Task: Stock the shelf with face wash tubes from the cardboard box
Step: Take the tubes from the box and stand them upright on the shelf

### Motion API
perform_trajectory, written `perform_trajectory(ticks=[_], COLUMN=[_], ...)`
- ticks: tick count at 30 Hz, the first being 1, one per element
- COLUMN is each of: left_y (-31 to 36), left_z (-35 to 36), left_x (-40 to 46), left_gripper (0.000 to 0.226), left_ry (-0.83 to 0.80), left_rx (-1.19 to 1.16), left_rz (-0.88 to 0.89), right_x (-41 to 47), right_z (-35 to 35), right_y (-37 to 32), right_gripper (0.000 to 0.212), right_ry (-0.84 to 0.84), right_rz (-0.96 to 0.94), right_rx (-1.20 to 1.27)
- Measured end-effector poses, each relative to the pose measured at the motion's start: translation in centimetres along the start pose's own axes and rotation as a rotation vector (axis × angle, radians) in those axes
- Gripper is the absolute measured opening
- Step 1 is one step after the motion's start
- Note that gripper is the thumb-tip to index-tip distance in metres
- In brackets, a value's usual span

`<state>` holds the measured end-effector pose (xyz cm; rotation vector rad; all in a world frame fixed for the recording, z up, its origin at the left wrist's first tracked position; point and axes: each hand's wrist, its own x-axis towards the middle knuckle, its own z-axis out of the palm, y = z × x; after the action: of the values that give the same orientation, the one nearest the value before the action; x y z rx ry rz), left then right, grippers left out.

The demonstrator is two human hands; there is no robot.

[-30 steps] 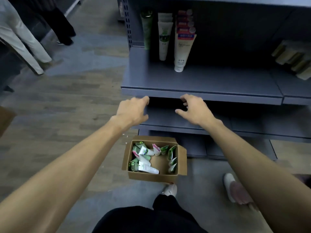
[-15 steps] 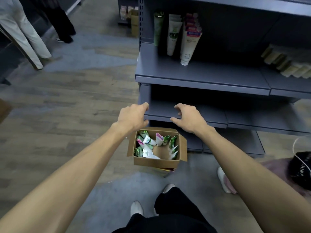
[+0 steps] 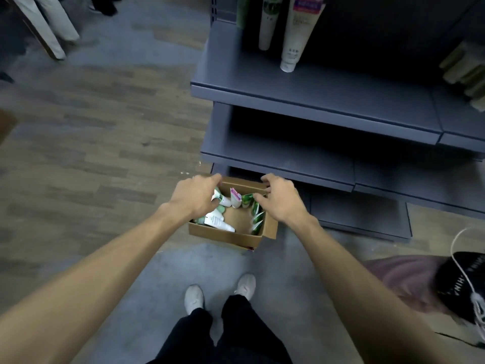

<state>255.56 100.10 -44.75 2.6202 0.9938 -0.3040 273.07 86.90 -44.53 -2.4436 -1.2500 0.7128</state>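
Observation:
An open cardboard box (image 3: 231, 236) stands on the floor in front of the grey shelf unit (image 3: 315, 101). Several face wash tubes (image 3: 219, 222) lie inside it, green, white and one pink-topped. My left hand (image 3: 196, 195) hovers over the box's left side, fingers curled down among the tubes; whether it grips one I cannot tell. My right hand (image 3: 282, 199) is over the box's right rim, fingers spread and bent, holding nothing. Several tubes (image 3: 294, 32) stand upright on the upper shelf.
Beige packs (image 3: 464, 74) lie at the shelf's right edge. A crouching person with a dark cap (image 3: 462, 287) is at the lower right. Another person's legs (image 3: 49, 27) stand at the top left. My own shoes (image 3: 194, 298) are just behind the box.
Both hands dropped from shelf height down to the box. The view tilted downward, so the shelf moved up and my feet came into sight.

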Motion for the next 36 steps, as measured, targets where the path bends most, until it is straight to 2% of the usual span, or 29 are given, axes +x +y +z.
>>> perform_trajectory(ticks=[8, 14, 17, 21, 26, 29, 32, 34, 36], left_y=[1.9, 0.5, -0.2, -0.8, -0.7, -0.5, -0.4, -0.4, -0.2], left_z=[10.2, 18.7, 22.3, 25.7, 28.4, 29.8, 31.2, 31.6, 31.7], left_x=[2.6, 6.4, 8.2, 11.0, 15.4, 18.2, 21.0, 22.9, 24.5], left_gripper=[0.035, 0.035, 0.032, 0.037, 0.043, 0.042, 0.039, 0.036, 0.032], left_ry=[-0.151, -0.245, -0.255, -0.274, -0.200, -0.005, 0.175, 0.195, 0.170], left_rx=[-0.012, -0.193, -0.208, -0.189, -0.213, -0.177, 0.045, 0.137, 0.182], left_rz=[-0.053, -0.080, -0.098, -0.114, -0.108, -0.042, 0.116, 0.224, 0.258], right_x=[2.6, 4.9, 6.3, 8.6, 11.5, 13.5, 15.3, 16.1, 16.6], right_z=[6.3, 13.3, 16.1, 18.8, 21.6, 23.2, 24.4, 24.8, 25.0], right_y=[10.0, 16.6, 18.6, 20.1, 20.4, 20.4, 20.4, 20.0, 19.5], right_gripper=[0.052, 0.057, 0.057, 0.050, 0.044, 0.038, 0.033, 0.032, 0.034], right_ry=[-0.166, -0.250, -0.235, -0.115, -0.040, -0.023, 0.059, 0.075, 0.068], right_rz=[0.069, 0.123, 0.142, 0.198, 0.214, 0.227, 0.255, 0.259, 0.248], right_rx=[0.105, 0.151, 0.166, 0.226, 0.259, 0.208, 0.078, -0.050, -0.212])
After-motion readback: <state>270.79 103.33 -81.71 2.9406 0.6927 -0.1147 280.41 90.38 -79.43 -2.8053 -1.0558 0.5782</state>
